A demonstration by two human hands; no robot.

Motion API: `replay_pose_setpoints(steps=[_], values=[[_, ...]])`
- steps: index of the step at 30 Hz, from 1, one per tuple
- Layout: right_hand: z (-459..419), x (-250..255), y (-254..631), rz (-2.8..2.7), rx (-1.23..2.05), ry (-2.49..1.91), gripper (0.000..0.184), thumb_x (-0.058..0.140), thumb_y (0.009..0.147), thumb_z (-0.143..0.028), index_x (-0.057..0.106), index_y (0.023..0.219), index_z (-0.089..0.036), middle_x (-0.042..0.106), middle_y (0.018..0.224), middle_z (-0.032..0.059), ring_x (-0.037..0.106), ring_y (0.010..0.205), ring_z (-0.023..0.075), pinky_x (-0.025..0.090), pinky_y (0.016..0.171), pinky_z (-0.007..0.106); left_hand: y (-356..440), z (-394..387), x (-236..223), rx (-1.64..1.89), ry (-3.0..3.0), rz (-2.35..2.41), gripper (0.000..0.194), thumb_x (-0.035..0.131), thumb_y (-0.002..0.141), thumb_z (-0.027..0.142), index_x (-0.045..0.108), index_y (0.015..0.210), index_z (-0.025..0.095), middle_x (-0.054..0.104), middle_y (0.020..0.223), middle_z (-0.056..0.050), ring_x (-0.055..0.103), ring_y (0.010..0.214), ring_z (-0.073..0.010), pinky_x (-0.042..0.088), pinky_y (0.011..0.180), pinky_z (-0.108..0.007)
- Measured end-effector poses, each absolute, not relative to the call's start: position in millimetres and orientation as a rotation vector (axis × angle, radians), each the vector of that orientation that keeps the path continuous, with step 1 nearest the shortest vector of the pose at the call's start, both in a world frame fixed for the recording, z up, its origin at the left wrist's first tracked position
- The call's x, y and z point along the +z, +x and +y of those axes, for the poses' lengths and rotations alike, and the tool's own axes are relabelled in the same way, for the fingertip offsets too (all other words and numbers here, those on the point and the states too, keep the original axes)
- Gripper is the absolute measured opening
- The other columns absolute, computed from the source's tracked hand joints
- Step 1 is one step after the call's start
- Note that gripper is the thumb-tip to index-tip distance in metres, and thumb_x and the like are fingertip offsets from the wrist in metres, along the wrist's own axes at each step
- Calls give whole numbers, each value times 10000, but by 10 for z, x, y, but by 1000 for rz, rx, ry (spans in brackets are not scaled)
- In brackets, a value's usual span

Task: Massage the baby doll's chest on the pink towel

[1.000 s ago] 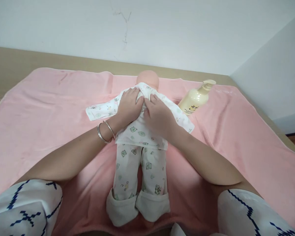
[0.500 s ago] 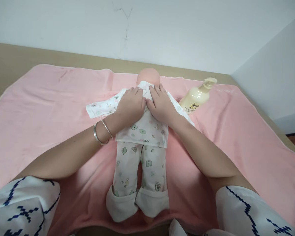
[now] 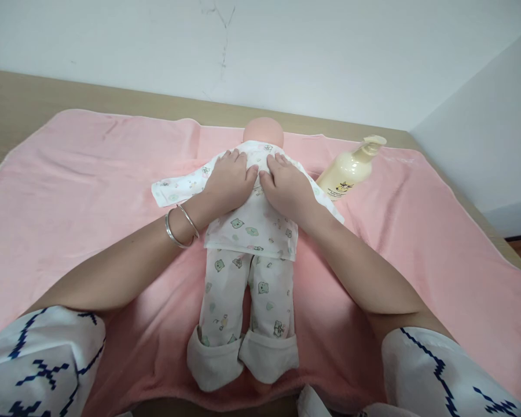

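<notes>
A baby doll [image 3: 263, 130] lies face down on a pink towel [image 3: 69, 191], dressed in a white printed top [image 3: 252, 223] and matching trousers [image 3: 247, 295] with turned-up cuffs. My left hand [image 3: 228, 179], with two silver bangles on the wrist, lies flat on the left side of the doll's upper back. Beside it, thumbs almost touching, my right hand [image 3: 286, 188] rests flat on the right side of the back. Both hands have their fingers stretched toward the doll's neck and hold nothing.
A cream pump bottle [image 3: 349, 168] lies on the towel just right of the doll's shoulder. The towel covers a wooden surface [image 3: 21, 95] against a white wall. My patterned sleeves fill the lower corners.
Both hands slid up the doll's back from one second ago and have now drawn back slightly, fingers staying flat on the top. The doll has not moved.
</notes>
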State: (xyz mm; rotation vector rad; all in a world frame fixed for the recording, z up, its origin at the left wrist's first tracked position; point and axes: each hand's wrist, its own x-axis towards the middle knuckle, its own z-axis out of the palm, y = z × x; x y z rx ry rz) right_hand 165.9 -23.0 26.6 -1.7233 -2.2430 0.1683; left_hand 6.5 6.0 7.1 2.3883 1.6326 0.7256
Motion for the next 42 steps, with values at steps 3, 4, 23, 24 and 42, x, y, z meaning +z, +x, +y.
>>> replay_pose_setpoints(steps=[3,4,23,24,42], values=[[-47,210,1759,-2214,209,-1709,646,358,1107,-420,488,1578,3,441,1716,289,388,1643,411,323,1354,624,95,-74,131,759,2447,1573,288,399,1006,217,681,978,161,717,1093,-181,667,1160,-351,532,1134,-564],[-38,200,1763,-2220,197,-1699,651,352,1108,-423,479,1582,5,435,1719,292,386,1641,417,318,1353,634,93,-98,169,740,2453,1548,260,419,981,195,671,922,176,711,1032,-167,678,1092,-341,555,1086,-556],[-228,174,1620,-2185,229,-1721,756,372,1060,-368,335,1683,59,298,1795,271,235,1724,373,197,1431,598,67,132,-66,713,2375,1604,569,293,1058,319,576,1472,52,574,1605,-250,496,1538,-362,359,1331,-581],[-239,166,1618,-2180,224,-1710,754,370,1057,-368,343,1680,56,304,1792,273,242,1722,376,199,1428,606,59,138,-69,714,2403,1594,559,291,1059,316,580,1461,57,602,1567,-245,516,1512,-356,374,1321,-571],[-562,237,1502,-2316,-32,-1620,623,312,1092,-284,500,1572,67,507,1661,309,436,1619,414,341,1366,596,-13,214,89,745,2241,1556,338,355,1041,305,669,964,209,750,1095,-130,653,1063,-280,550,1063,-485]])
